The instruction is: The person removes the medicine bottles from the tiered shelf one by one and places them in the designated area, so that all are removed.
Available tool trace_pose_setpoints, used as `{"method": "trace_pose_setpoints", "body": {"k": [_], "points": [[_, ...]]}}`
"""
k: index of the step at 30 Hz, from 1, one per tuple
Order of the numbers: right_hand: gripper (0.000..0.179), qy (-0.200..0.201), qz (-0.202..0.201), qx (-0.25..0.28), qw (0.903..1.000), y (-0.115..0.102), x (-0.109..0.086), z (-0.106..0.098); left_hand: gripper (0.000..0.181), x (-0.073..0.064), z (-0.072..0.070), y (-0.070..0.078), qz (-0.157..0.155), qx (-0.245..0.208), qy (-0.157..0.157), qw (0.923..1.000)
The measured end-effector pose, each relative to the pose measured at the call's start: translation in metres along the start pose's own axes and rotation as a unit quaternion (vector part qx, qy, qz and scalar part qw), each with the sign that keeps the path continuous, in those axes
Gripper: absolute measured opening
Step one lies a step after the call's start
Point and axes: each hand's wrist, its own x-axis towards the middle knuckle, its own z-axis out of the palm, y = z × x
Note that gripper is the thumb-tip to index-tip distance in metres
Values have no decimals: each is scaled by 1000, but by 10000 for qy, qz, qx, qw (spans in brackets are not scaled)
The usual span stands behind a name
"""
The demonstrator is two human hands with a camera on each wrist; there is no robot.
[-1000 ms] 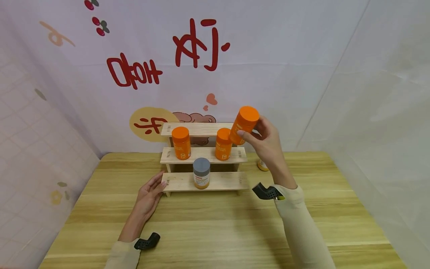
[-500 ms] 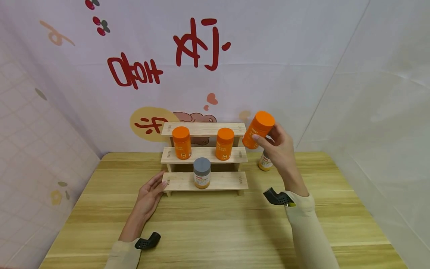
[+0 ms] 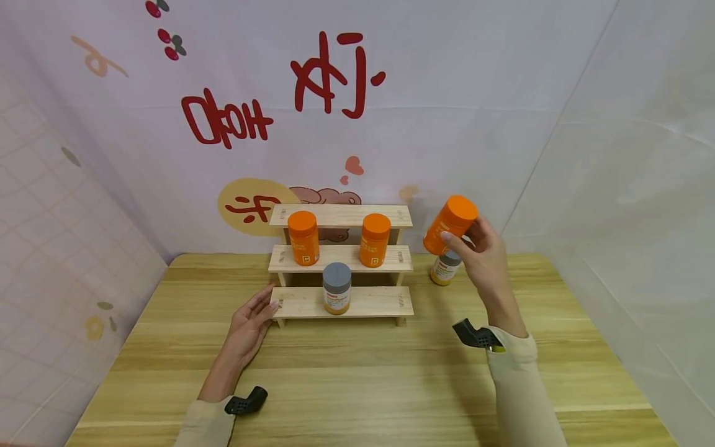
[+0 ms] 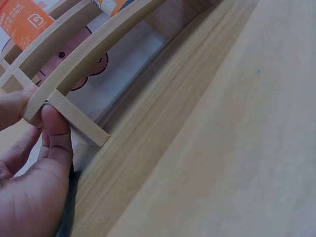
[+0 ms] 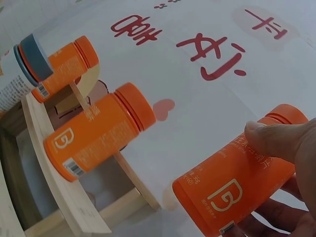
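Observation:
My right hand grips an orange supplement bottle with an orange lid, thumb across its label. It is held tilted in the air, to the right of a three-tier wooden display rack. Below and partly behind it, a grey-lidded jar stands on the table. My left hand pinches the left end of the rack's lowest step between thumb and fingers. On the middle step stand two more orange bottles, one left and one right. A grey-lidded jar stands upright on the lowest step.
The rack stands towards the back of a wood-grain table. A white printed cloth with red characters hangs behind it, and more cloth hangs at both sides.
My right hand has carried the orange bottle rightwards and down, away from the rack, uncovering the jar on the table. My left hand stays at the rack.

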Motion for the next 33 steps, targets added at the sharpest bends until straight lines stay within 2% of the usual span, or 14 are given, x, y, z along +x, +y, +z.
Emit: {"method": "trace_pose_setpoints", "body": {"k": [10, 17, 26, 33], "points": [[55, 262, 175, -121, 9994, 13, -5, -20, 66, 1, 1, 1, -20, 18, 48, 10000], [56, 447, 400, -69, 9982, 20, -7, -34, 66, 1, 1, 0, -33, -11, 41, 10000], [60, 593, 442, 110, 9972, 29, -8, -51, 65, 1, 0, 0, -38, 26, 25, 10000], [61, 734, 589, -126, 9955, 38, -7, -62, 65, 2, 1, -1, -21, 13, 32, 10000]]}}
